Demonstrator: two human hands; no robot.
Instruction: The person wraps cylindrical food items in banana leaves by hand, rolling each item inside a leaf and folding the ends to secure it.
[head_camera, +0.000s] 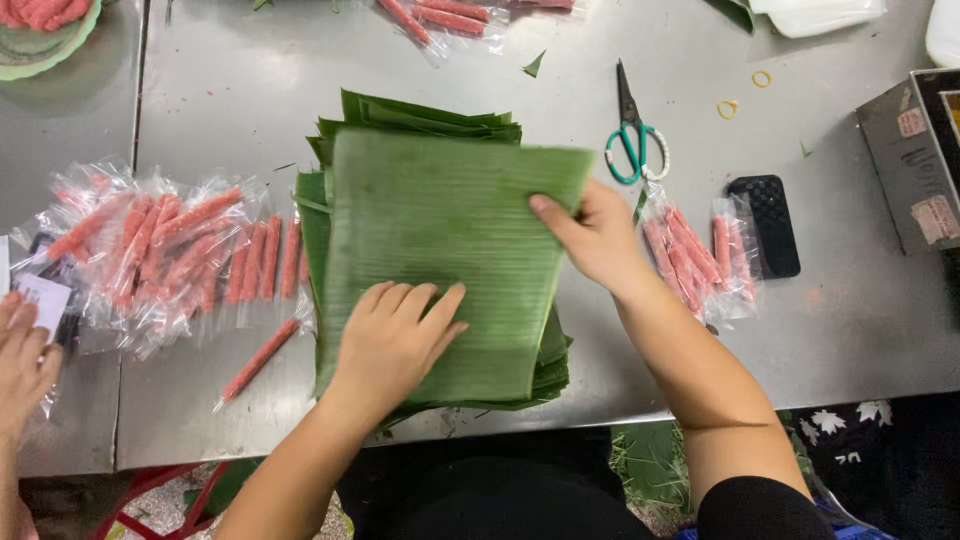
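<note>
The left hand (395, 335) lies flat – fingers together – on the top banana leaf (440, 250). The right hand (595, 235) pinches its right edge.

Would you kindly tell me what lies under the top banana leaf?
Under the top banana leaf a stack of leaves shows at its edges; anything between them is covered.

- A steel table (230, 90) carries everything.
- A stack of green banana leaves (440, 250) lies at its middle.
- Clear packets of pink sausage sticks (160, 250) lie to the left of the leaves, more packets (695, 255) to the right, and others (445, 15) at the far edge.
- Green-handled scissors (632, 135), a black phone (765, 225), two rubber bands (727, 108) and a cardboard box (915, 160) lie on the right side.
</note>
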